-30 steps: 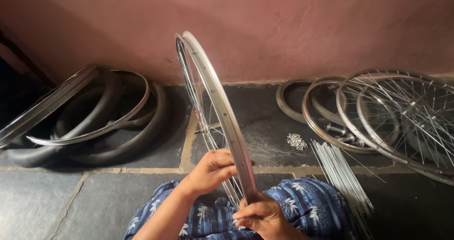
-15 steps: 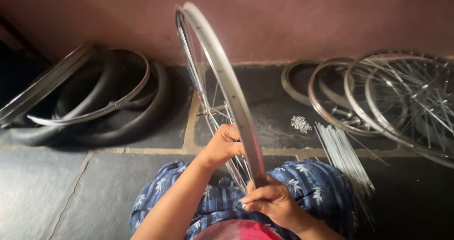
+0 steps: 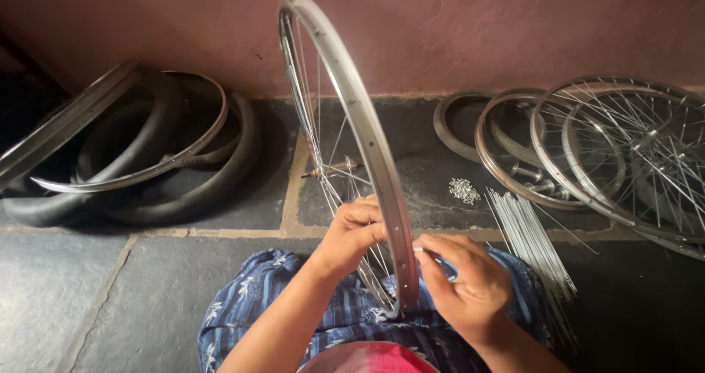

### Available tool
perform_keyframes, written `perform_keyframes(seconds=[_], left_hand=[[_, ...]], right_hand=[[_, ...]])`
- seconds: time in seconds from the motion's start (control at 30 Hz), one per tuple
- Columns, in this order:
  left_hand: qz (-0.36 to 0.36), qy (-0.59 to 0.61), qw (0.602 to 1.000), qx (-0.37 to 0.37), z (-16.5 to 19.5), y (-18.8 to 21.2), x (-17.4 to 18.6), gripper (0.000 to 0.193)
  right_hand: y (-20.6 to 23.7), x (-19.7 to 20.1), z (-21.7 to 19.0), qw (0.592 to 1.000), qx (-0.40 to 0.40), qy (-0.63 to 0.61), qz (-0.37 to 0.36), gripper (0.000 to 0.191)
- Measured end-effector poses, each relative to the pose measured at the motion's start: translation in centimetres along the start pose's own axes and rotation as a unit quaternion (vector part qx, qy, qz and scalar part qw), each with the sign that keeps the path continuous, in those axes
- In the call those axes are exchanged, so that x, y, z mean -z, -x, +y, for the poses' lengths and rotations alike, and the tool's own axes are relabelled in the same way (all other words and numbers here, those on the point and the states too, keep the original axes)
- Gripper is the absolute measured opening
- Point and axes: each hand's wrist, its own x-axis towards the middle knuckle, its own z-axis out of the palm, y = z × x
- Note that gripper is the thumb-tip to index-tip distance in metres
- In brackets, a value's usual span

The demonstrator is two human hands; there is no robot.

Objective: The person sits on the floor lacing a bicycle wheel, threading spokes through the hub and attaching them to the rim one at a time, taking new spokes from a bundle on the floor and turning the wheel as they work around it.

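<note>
A silver bicycle wheel rim (image 3: 352, 101) stands upright on edge in front of me, its lower part resting on my lap. Thin spokes run from the rim to a hub (image 3: 332, 170) at its centre. My left hand (image 3: 352, 235) is on the left side of the rim, fingers curled around spokes close to the rim. My right hand (image 3: 463, 281) is on the right side, fingertips pinched against the rim's outer face on a small part I cannot make out.
Black tyres and bare rims (image 3: 139, 160) lean against the wall at left. At right lie spoked wheels (image 3: 631, 153), loose rims (image 3: 507, 145), a bundle of loose spokes (image 3: 525, 237) and a small pile of spoke nipples (image 3: 464, 190). The floor is dark stone slabs.
The view has tilted down and closer. My right hand rose from the rim's bottom to its right face. My left hand stays among the spokes.
</note>
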Motion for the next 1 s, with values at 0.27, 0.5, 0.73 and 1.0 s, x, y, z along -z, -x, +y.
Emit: perform_keyframes(seconds=[0.27, 0.5, 0.73, 1.0], left_hand=[[0.02, 0.008, 1.0, -0.008, -0.6, 0.1, -0.5, 0.013], [0.023, -0.002, 1.0, -0.02, -0.7, -0.2, -0.7, 0.016], [0.027, -0.03, 0.999, -0.012, -0.6, -0.4, -0.4, 0.013], [0.016, -0.023, 0.999, -0.037, -0.7, -0.4, -0.3, 0.012]], right_hand=[[-1.4, -2.1, -1.5, 0.988, 0.05, 0.147, 0.019, 0.024], [-2.0, -2.2, -1.4, 0.972, 0.121, 0.202, 0.005, 0.027], [-2.2, -2.1, -1.1, 0.975, 0.125, 0.18, 0.023, 0.022], [-2.4, -2.1, -1.1, 0.968, 0.139, 0.208, 0.006, 0.024]])
